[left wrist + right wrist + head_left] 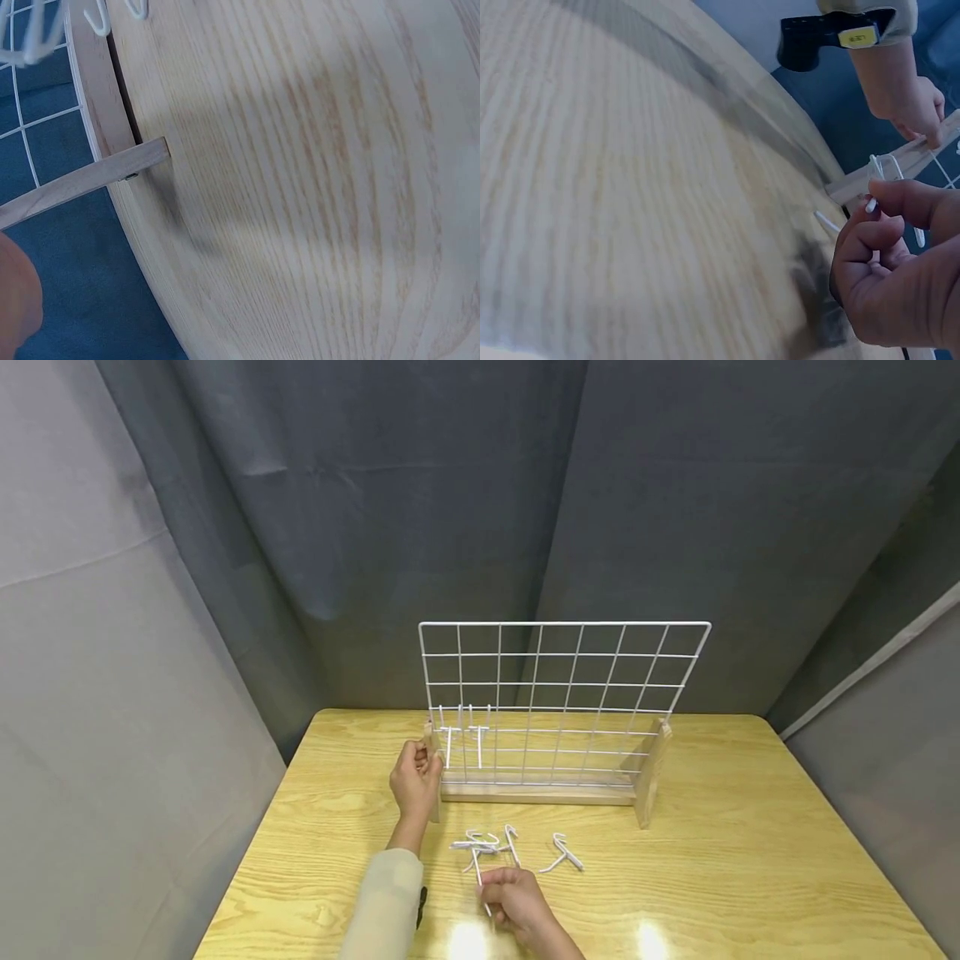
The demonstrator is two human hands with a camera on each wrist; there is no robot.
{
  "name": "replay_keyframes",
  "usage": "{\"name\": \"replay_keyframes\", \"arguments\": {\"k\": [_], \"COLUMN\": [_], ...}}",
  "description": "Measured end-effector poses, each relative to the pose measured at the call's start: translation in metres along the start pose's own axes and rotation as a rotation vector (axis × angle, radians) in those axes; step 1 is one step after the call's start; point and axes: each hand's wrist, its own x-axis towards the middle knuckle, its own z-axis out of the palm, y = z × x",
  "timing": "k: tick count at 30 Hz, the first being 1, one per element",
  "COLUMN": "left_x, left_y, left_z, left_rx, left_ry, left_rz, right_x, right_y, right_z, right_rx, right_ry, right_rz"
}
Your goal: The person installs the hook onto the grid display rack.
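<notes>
A white wire grid (pixel 562 624) stands in a wooden stand (pixel 536 795). My left hand (pixel 416 777) holds the stand's left upright between thumb and fingers; in the left wrist view only part of that hand (pixel 16 296) shows beside the wooden upright (pixel 82 184). Two white hooks hang side by side at the grid's left, the outer hook (pixel 448 750) and the inner hook (pixel 480 750). In front of the stand, my right hand (pixel 517 902) pinches the prong of a white hook (pixel 477 868), its crossbar pointing toward the grid. The right wrist view shows this hand (pixel 900 262) with thumb and fingers curled.
Several loose white hooks lie on the wooden table (pixel 750 860) before the stand, one hook (pixel 564 853) apart to the right. Others lie close behind the held one and partly overlap it in view. Dark curtains (pixel 450 527) rise behind the table.
</notes>
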Motion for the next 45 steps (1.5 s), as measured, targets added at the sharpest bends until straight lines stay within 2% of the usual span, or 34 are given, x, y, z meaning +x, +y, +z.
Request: {"name": "replay_keyframes", "arguments": {"k": [9,18,29,34,45], "left_x": [-0.001,0.001,0.000,0.001,0.000], "left_y": [0.001,-0.002,-0.001,0.000,0.002], "left_z": [0.000,0.001,0.000,-0.001,-0.002], "left_rx": [-0.001,0.014,0.002,-0.005,-0.004], "left_ry": [0.000,0.009,-0.002,-0.001,-0.019], "left_rz": [-0.018,0.009,-0.011,-0.012,-0.024], "right_x": [-0.002,-0.001,-0.009,-0.010,-0.004], "right_y": [0.005,0.001,-0.009,-0.017,-0.027], "right_z": [-0.001,-0.010,-0.009,-0.012,-0.023], "right_rx": [-0.020,-0.219,-0.326,-0.310,-0.189], "right_ry": [-0.028,-0.068,-0.092,-0.086,-0.092], "right_rz": [0.008,0.024,0.038,0.014,-0.001]}}
